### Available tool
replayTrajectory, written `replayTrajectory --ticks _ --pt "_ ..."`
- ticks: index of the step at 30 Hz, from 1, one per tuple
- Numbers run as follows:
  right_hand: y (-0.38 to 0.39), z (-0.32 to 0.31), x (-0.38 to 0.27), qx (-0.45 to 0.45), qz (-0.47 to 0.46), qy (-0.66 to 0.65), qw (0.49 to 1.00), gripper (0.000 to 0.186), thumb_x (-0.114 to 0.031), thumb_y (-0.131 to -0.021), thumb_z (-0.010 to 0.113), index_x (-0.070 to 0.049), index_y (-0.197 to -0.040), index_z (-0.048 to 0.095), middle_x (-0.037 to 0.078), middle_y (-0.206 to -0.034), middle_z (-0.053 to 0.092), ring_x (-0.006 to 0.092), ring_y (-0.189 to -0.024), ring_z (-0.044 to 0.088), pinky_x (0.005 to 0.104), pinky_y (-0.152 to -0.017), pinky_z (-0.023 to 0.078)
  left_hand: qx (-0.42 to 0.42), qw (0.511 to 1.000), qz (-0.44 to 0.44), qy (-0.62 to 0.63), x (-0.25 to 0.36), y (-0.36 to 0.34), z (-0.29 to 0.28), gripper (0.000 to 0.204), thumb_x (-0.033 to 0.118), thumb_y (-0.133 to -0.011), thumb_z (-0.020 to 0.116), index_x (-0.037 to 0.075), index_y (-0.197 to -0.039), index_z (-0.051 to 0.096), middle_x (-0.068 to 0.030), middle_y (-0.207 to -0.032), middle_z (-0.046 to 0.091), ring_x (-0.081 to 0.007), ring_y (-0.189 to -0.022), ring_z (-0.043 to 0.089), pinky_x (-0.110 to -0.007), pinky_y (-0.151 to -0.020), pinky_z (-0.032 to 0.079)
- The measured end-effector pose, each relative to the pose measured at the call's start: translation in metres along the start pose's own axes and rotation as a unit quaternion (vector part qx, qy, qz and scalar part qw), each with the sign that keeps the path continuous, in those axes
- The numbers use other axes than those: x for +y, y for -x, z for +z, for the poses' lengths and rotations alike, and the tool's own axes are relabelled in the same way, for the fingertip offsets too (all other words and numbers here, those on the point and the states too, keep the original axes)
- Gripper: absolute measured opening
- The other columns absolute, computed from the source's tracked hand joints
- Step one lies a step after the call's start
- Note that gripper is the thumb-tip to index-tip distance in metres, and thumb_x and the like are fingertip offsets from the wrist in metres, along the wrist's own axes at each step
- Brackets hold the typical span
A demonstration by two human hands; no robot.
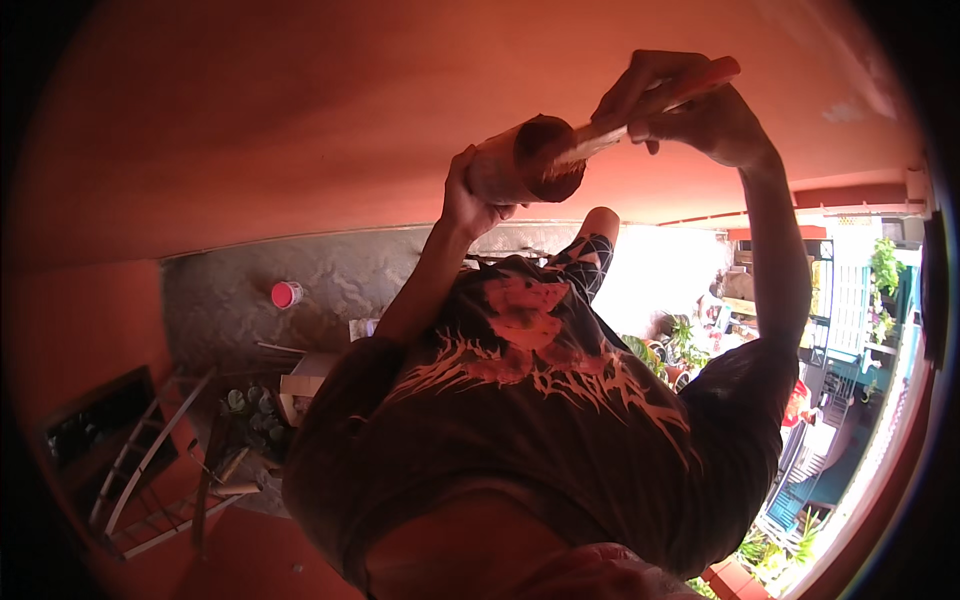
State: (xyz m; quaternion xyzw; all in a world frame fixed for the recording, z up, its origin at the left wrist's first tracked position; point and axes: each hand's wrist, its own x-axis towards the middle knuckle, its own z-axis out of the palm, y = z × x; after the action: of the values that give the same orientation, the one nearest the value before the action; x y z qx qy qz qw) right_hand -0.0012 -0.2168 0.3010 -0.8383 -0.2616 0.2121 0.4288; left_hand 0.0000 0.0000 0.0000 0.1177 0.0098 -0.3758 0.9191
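Observation:
My left hand (468,200) is closed around a cylindrical paint container (495,168), tilted with its dark, paint-coated mouth toward my right. My right hand (700,120) grips a paintbrush (719,74) with a red-tipped handle. The brush's pale bristles reach down to the container's open mouth, and how far they go in is hard to tell. Both hands are raised in front of an orange-red painted wall (300,120), above my dark printed shirt and patterned shorts.
A small red-and-white bucket (286,294) stands on the grey floor (220,310) to my left. At the lower left are a metal ladder (140,455) and a cardboard box (305,385). On the right lie potted plants (685,345), railings and a brightly lit open area.

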Motion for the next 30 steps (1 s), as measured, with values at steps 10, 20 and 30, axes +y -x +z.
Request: replayTrajectory --ticks 10,20,30 --pt "0.015 0.096 0.104 0.432 -0.06 -0.586 0.683 0.005 -0.01 -0.1 0.059 -0.007 -0.104 0.058 0.001 -0.092 0.056 0.0107 -0.074 0.055 0.0207 -0.062 0.043 -0.083 0.996 -0.022 -0.026 0.027 -0.008 0.026 0.071 0.066 -0.096 0.04 0.007 -0.132 0.056 -0.0157 -0.106 0.069 -0.0299 -0.08 0.069 -0.033 -0.052 0.053" --pt "-0.008 0.14 0.136 0.413 -0.089 -0.698 0.578 0.029 -0.033 -0.107 0.05 -0.006 -0.118 0.053 0.009 -0.104 0.062 0.0192 -0.1 0.059 0.0364 -0.088 0.048 -0.054 0.996 -0.072 -0.026 0.03 -0.009 0.03 0.071 0.07 -0.09 0.048 0.011 -0.128 0.058 -0.0134 -0.104 0.068 -0.0289 -0.076 0.066 -0.031 -0.049 0.051" --pt "-0.013 0.153 0.147 0.326 -0.175 -0.676 0.637 0.015 -0.027 -0.102 0.063 -0.015 -0.11 0.064 -0.001 -0.119 0.062 0.0144 -0.114 0.056 0.0275 -0.088 0.048 0.008 0.998 -0.062 -0.017 0.025 0.012 0.028 0.073 0.071 -0.09 0.048 0.01 -0.128 0.06 -0.0143 -0.103 0.068 -0.0319 -0.081 0.067 -0.035 -0.052 0.053"
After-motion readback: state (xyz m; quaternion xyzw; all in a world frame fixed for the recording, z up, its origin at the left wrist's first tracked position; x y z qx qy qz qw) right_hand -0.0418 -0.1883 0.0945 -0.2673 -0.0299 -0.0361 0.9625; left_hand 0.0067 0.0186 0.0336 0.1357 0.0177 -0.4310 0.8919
